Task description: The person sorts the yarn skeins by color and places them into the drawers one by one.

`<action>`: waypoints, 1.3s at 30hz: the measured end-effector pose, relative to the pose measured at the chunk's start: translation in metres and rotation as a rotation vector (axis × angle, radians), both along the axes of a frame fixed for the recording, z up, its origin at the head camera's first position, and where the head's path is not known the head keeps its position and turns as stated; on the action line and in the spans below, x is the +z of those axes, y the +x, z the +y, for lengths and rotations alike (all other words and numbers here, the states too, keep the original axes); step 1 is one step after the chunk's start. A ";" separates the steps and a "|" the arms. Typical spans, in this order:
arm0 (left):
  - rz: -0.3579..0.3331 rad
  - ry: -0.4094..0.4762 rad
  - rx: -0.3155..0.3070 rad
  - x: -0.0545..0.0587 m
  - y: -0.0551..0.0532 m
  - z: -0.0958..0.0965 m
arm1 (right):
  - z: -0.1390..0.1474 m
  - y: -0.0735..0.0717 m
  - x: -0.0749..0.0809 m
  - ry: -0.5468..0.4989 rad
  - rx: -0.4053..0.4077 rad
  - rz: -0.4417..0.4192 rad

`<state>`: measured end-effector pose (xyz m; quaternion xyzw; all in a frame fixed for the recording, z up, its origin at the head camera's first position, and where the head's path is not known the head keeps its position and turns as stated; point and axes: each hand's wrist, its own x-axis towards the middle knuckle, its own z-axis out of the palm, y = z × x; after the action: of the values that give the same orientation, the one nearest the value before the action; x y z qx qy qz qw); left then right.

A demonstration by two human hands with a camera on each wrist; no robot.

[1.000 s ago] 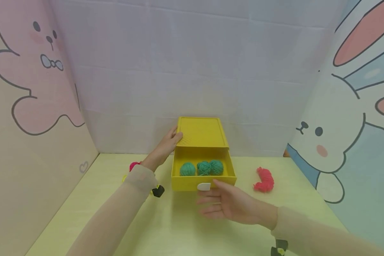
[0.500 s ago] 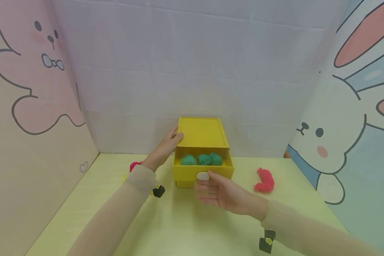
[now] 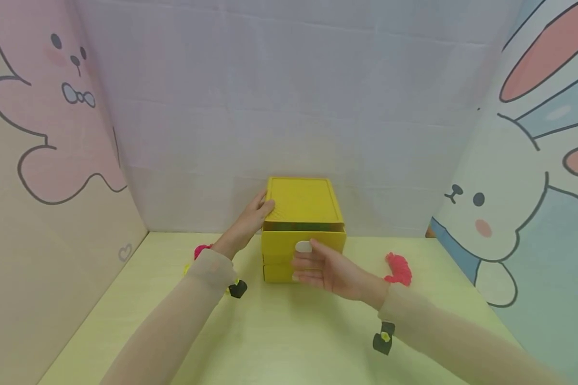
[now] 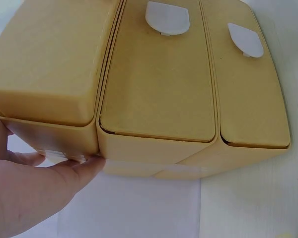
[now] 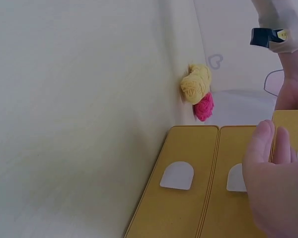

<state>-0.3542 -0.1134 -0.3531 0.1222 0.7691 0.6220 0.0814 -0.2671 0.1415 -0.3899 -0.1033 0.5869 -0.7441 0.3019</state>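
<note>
A small yellow drawer cabinet (image 3: 302, 200) stands against the back wall. My left hand (image 3: 248, 224) holds its upper left edge, thumb over the top; in the left wrist view, fingertips press the side wall. The top drawer (image 3: 276, 248) sticks out a little, leaving a narrow gap under the cabinet top where a sliver of green shows. My right hand (image 3: 339, 272) touches the drawer front beside the white pull tab (image 3: 303, 246), fingers extended. Two lower drawer fronts with white tabs, the middle drawer (image 4: 156, 79) and bottom drawer (image 4: 253, 94), sit flush in the left wrist view.
Red yarn (image 3: 398, 269) lies on the table to the right, partly behind my right forearm. Yellow yarn (image 5: 196, 84) and a pink yarn ball (image 5: 203, 106) lie left of the cabinet, mostly hidden by my left arm in the head view. Printed fabric walls enclose the table.
My right hand has pushed the top drawer back into the cabinet, from well out to a thin gap. The green yarn balls have gone from sight inside it. My left hand stays put.
</note>
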 end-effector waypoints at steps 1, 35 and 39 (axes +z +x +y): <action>-0.001 0.003 -0.001 -0.001 0.000 0.000 | -0.001 -0.002 0.000 0.006 -0.004 0.008; -0.009 0.018 -0.018 0.000 -0.004 -0.001 | -0.012 -0.029 0.001 0.044 -0.106 0.041; -0.014 0.024 -0.015 -0.001 -0.005 0.001 | -0.007 -0.029 -0.002 0.086 -0.093 0.080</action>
<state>-0.3590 -0.1123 -0.3543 0.1247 0.7602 0.6312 0.0899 -0.2956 0.1340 -0.3917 -0.0923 0.6342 -0.7267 0.2474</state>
